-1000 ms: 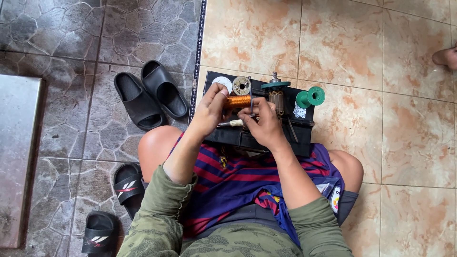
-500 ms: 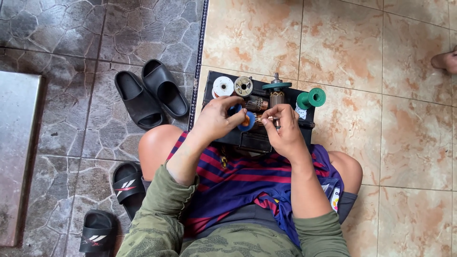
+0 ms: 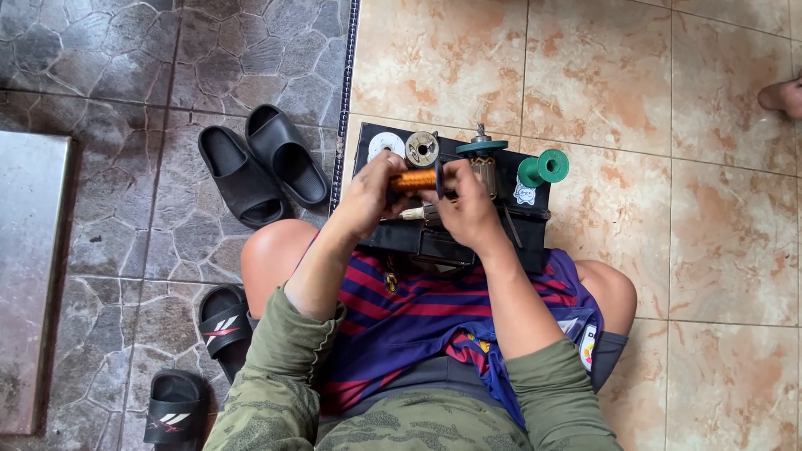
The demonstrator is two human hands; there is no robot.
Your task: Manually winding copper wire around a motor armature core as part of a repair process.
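My left hand (image 3: 372, 196) and my right hand (image 3: 468, 205) both grip a spool of copper wire (image 3: 415, 180), held level between them above a black box-shaped device (image 3: 455, 242) that rests on the floor against my knees. On the device's top stand a white disc (image 3: 386, 144), a metal spool (image 3: 422, 149), a teal disc on a spindle (image 3: 481, 149) and a green empty spool (image 3: 543, 169). A pale thin tool (image 3: 412, 214) lies under my hands.
A pair of black slides (image 3: 259, 171) lies left of the device on dark stone tiles. Two black sandals (image 3: 200, 367) sit by my left knee. A grey slab (image 3: 29, 276) runs along the left edge. Another person's foot (image 3: 781, 96) shows at the far right.
My hands lowered toward the device half a second ago, then rose again; the copper spool is now held level between both hands, as it was one second ago.
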